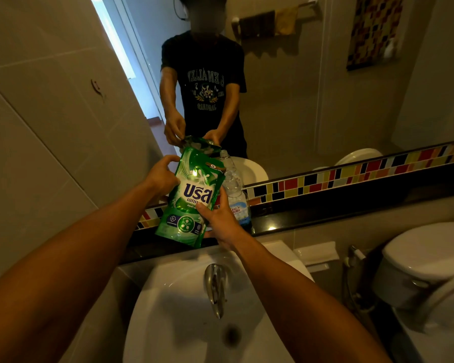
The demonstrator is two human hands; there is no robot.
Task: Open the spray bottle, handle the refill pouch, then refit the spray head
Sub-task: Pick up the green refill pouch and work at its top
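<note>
Gripping one green refill pouch (pixel 192 195): left hand (pixel 161 176) and right hand (pixel 220 221) both clamped; one clear bottle (pixel 235 195) behind, possibly capless.

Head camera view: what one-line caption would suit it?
Both hands hold a green refill pouch upright above a white sink, a clear bottle behind it.

Both bare forearms are stretched out forward and angle in toward each other. The left hand (pixel 161 176) is up higher, fingers curled in a pinch, while the right hand (pixel 219 218) sits lower, thumb pressed forward in a grip.
</note>
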